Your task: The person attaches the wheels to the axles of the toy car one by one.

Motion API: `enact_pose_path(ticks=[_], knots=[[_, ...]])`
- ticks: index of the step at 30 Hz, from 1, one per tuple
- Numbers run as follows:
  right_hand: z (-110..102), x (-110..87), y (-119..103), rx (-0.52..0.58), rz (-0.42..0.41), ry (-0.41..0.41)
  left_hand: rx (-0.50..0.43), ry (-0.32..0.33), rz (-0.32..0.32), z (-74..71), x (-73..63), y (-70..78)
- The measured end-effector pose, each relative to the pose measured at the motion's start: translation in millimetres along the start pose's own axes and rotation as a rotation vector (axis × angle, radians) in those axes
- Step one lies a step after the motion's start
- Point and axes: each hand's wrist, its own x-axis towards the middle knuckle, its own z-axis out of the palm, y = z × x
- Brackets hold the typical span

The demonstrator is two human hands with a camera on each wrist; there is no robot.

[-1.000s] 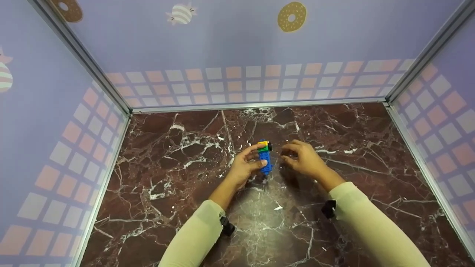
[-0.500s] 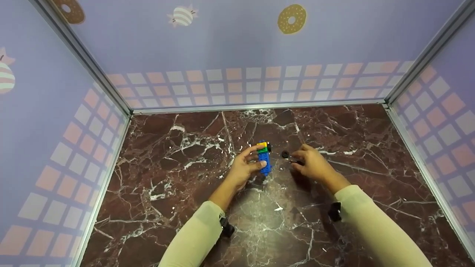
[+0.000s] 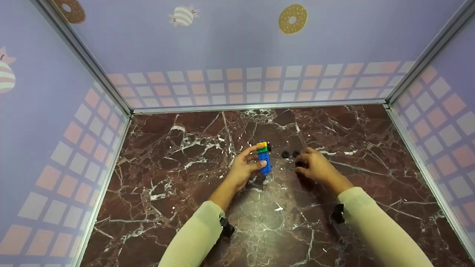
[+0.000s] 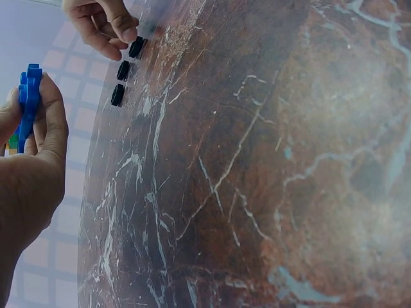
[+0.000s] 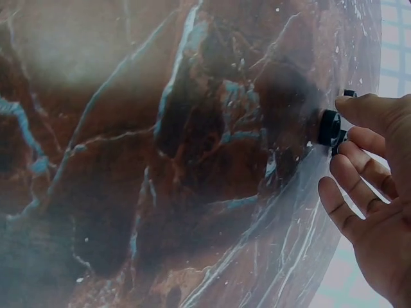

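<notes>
My left hand [image 3: 245, 167] grips a small toy of building bricks: a long blue brick [image 3: 264, 163] with a green and yellow block [image 3: 262, 147] and a black wheel [image 3: 269, 147] at its far end. In the left wrist view, the blue brick [image 4: 29, 99] stands on edge between thumb and fingers. My right hand [image 3: 314, 165] is low over the table to the right, its thumb and forefinger pinching a black toy wheel [image 5: 330, 128]. Two more black wheels, one [image 3: 285, 154] nearer the toy and one [image 3: 296, 153] at the right fingertips, lie on the table.
The table [image 3: 178, 207] has a dark red marble pattern with white veins. Lilac panels [image 3: 237, 44] with printed checks and sweets wall it in at the back and both sides, with metal edging [image 3: 256, 106] along its rear.
My right hand has moved right and slightly down, away from the toy, leaving first one wheel and then a second in a row on the table. My left hand stays almost still with the toy.
</notes>
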Motion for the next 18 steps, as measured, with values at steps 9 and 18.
enact_pose_path(ticks=[9, 18], knots=[[0.6, -3.9, 4.7, -0.021, -0.037, 0.006, -0.003, -0.003, -0.002, 1.1, 1.3, -0.9], [2.0, -5.0, 6.7, -0.022, -0.016, -0.001, 0.005, -0.004, -0.01, 0.3, 1.2, -1.7]])
